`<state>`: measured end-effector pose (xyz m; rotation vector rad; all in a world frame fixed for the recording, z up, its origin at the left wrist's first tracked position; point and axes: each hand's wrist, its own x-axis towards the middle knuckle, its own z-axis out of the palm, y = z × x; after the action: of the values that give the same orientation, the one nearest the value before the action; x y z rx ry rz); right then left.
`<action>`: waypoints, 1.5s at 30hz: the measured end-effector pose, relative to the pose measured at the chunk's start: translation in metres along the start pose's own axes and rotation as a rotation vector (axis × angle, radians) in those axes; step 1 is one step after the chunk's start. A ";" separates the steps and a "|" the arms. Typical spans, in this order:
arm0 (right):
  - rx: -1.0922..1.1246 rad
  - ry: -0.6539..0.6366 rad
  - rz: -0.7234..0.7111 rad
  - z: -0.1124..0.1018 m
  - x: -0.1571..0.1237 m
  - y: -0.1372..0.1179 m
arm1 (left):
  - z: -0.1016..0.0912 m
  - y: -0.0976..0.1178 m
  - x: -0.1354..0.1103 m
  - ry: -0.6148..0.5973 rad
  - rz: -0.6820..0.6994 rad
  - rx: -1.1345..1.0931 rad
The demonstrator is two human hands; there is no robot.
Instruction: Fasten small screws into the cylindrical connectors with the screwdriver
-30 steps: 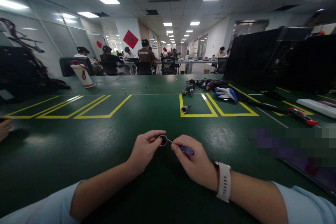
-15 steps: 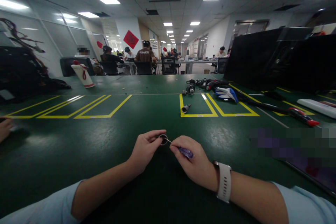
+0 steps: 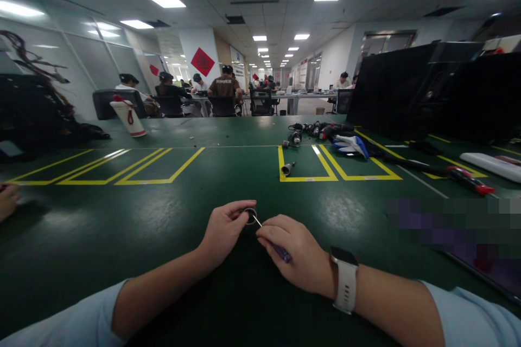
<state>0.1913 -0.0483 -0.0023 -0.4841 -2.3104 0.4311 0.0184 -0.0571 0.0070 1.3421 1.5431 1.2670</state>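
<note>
Between the thumb and fingers of my left hand [image 3: 223, 230] is a small round metal ring-like part [image 3: 251, 217] with a dark inside, its opening facing right. My right hand [image 3: 293, 254] grips a screwdriver [image 3: 281, 252] by its purple, see-through handle. The thin shaft points up and left, and its tip reaches the opening of the round part; the very end is hidden inside. Both hands are close together above the green tabletop [image 3: 163, 271]. Farther off, a small metal socket-shaped part [image 3: 288, 168] lies inside a yellow taped outline.
Black tools and cables [image 3: 313, 131] lie at the back right beside a blue and white glove [image 3: 350, 146]. A red-and-black handled tool [image 3: 468, 180] lies further right, before dark monitors [image 3: 407, 87]. A white bottle [image 3: 128, 116] stands back left. Another person's hand [image 3: 8, 200] shows at the left edge.
My right hand has turned and shifted slightly left, with the screwdriver handle now lower and its shaft steeper. The round part in my left hand has moved slightly left.
</note>
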 end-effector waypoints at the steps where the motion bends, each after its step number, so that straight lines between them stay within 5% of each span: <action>1: -0.004 -0.004 -0.010 0.000 0.000 0.000 | 0.000 0.000 0.000 -0.004 0.011 0.006; 8: 0.134 0.133 0.018 0.001 -0.001 0.000 | 0.001 -0.004 0.002 -0.059 0.004 -0.078; 13: 0.393 0.277 0.277 -0.004 0.005 0.006 | -0.008 -0.027 0.029 -0.032 0.063 -0.125; 17: 0.743 0.361 0.558 -0.001 0.014 0.030 | -0.025 -0.044 0.063 0.081 0.324 0.247; 22: 1.155 0.439 0.812 0.004 0.021 0.058 | -0.031 -0.039 0.086 0.190 0.515 0.803; 27: 1.266 0.487 0.804 0.006 0.026 0.069 | -0.020 -0.036 0.106 0.196 0.633 0.870; 32: 1.292 0.536 0.793 0.011 0.039 0.074 | -0.014 -0.043 0.120 0.114 0.447 0.690; 35: 1.270 0.529 0.761 0.013 0.045 0.072 | -0.015 -0.046 0.120 -0.005 0.457 0.663; 45: 0.769 0.291 0.531 0.010 0.037 0.053 | -0.017 -0.038 0.106 -0.260 0.559 0.599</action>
<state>0.1705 0.0138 -0.0105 -0.6967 -1.5459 1.3348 -0.0288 0.0438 -0.0163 2.3455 1.4634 0.8926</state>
